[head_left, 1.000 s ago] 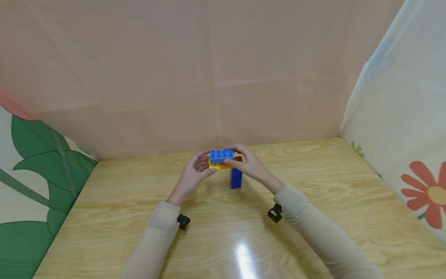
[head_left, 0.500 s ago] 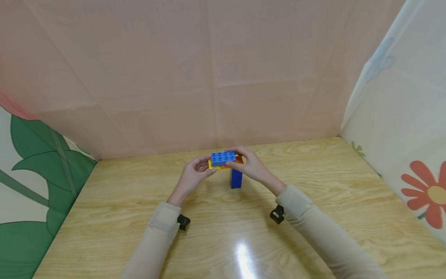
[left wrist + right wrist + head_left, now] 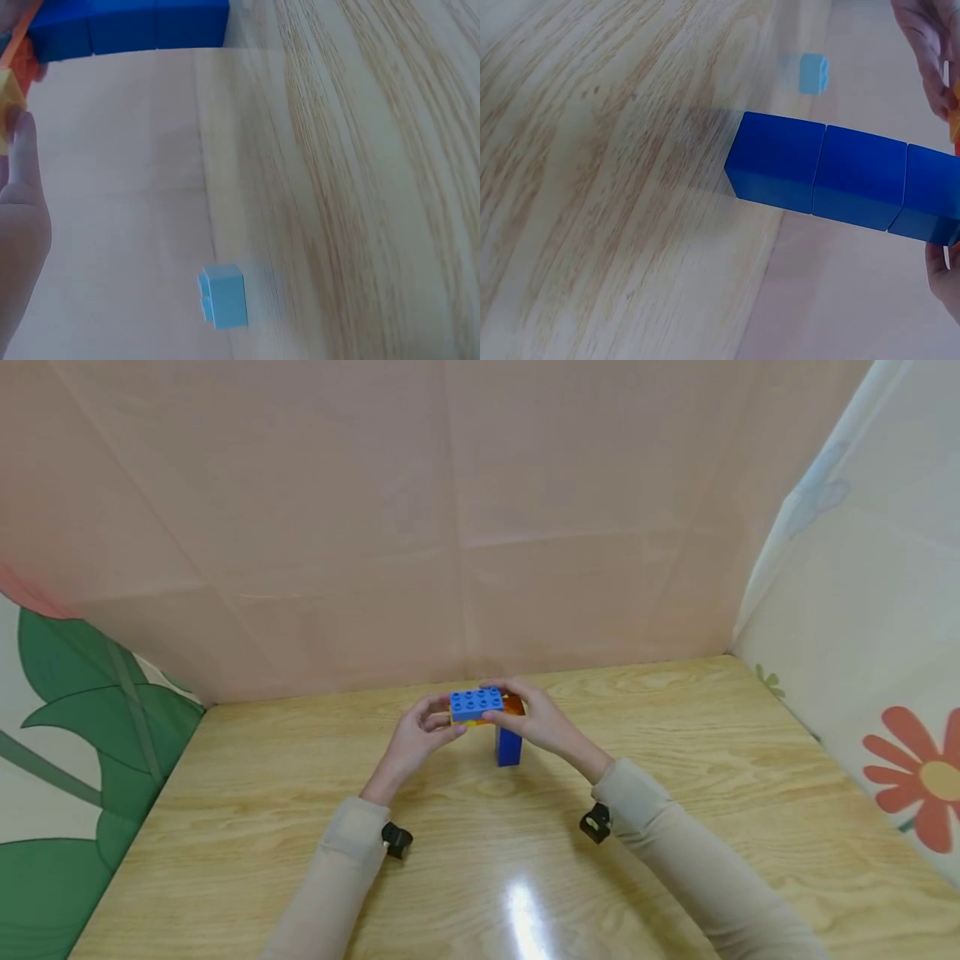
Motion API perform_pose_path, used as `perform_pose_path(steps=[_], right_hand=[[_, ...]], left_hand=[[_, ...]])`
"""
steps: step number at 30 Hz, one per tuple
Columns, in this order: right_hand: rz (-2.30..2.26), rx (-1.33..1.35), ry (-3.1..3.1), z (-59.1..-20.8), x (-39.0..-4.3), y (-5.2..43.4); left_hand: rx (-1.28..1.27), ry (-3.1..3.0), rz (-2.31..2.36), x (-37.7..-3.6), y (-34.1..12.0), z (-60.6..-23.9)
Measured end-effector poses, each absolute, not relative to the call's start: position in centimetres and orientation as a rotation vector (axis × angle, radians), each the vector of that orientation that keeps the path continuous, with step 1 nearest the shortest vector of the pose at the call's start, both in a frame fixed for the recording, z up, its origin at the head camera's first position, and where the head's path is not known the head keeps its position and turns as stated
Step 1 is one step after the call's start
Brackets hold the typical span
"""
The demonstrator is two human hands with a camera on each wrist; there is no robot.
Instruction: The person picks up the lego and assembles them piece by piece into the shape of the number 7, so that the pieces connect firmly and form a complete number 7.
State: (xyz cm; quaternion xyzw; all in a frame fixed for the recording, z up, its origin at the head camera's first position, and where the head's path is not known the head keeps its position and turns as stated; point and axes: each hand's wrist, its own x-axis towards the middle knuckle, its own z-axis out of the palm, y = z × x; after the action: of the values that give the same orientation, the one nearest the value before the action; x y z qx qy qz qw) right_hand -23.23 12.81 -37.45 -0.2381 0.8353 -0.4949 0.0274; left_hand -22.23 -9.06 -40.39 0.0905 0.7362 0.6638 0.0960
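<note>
My right hand [image 3: 543, 720] pinches a blue eight-stud toy brick [image 3: 477, 704] between thumb and fingers. Under that brick sit a yellow brick [image 3: 9, 105] and an orange brick [image 3: 513, 705], both mostly covered in the head view. They lie across the top of an upright tower of dark blue bricks [image 3: 859, 172], which stands on the table. From the left, my left hand [image 3: 411, 739] grips the end of the yellow brick, its thumb along the near side. The blue brick overlaps the yellow one closely, and its underside is hidden.
A light blue brick [image 3: 227, 298] stands on the wooden table [image 3: 262, 827] toward the back edge; my hands hide it in the head view. A pink cloth backdrop [image 3: 337, 610] rises behind the table, with printed panels at both sides.
The blue brick has shifted slightly right, then back left and lower, now covering nearly all the yellow studs. My left hand keeps its grip, almost unmoved, and the tower stays in place.
</note>
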Motion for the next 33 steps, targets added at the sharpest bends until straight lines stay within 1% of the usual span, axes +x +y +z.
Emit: perform_pose_path(steps=[3, 5, 7, 12, 14, 16, 18, 24, 33], right_hand=[[-1.519, -0.768, 2.617, -37.8, -23.3, 12.8], [-1.459, -0.877, 2.711, -38.1, -23.3, 12.8], [-1.355, -1.056, 2.847, -38.4, -23.3, 12.8], [-0.995, -1.6, 3.14, -38.9, -23.5, 12.8], [-0.865, -1.754, 3.191, -38.9, -23.6, 12.8], [-0.777, -1.842, 3.22, -39.0, -23.7, 12.8], [-0.762, -1.872, 3.224, -39.1, -23.7, 12.9], [-0.836, -1.822, 3.232, -39.2, -23.8, 13.1], [-0.556, -1.929, 3.397, -39.6, -23.8, 12.7]], left_hand=[[0.27, 2.19, 1.964, -22.2, -9.0, -40.4], [0.266, 2.196, 1.955, -22.1, -9.0, -40.3], [0.278, 2.198, 1.945, -22.1, -9.1, -40.2], [0.28, 2.179, 1.924, -22.0, -9.1, -40.3], [0.279, 2.172, 1.92, -22.0, -9.2, -40.3], [0.279, 2.166, 1.926, -22.1, -9.1, -40.3], [0.281, 2.164, 1.929, -22.1, -9.1, -40.3], [0.278, 2.153, 1.943, -22.1, -9.0, -40.0], [0.265, 2.132, 1.968, -22.0, -8.8, -40.0]])
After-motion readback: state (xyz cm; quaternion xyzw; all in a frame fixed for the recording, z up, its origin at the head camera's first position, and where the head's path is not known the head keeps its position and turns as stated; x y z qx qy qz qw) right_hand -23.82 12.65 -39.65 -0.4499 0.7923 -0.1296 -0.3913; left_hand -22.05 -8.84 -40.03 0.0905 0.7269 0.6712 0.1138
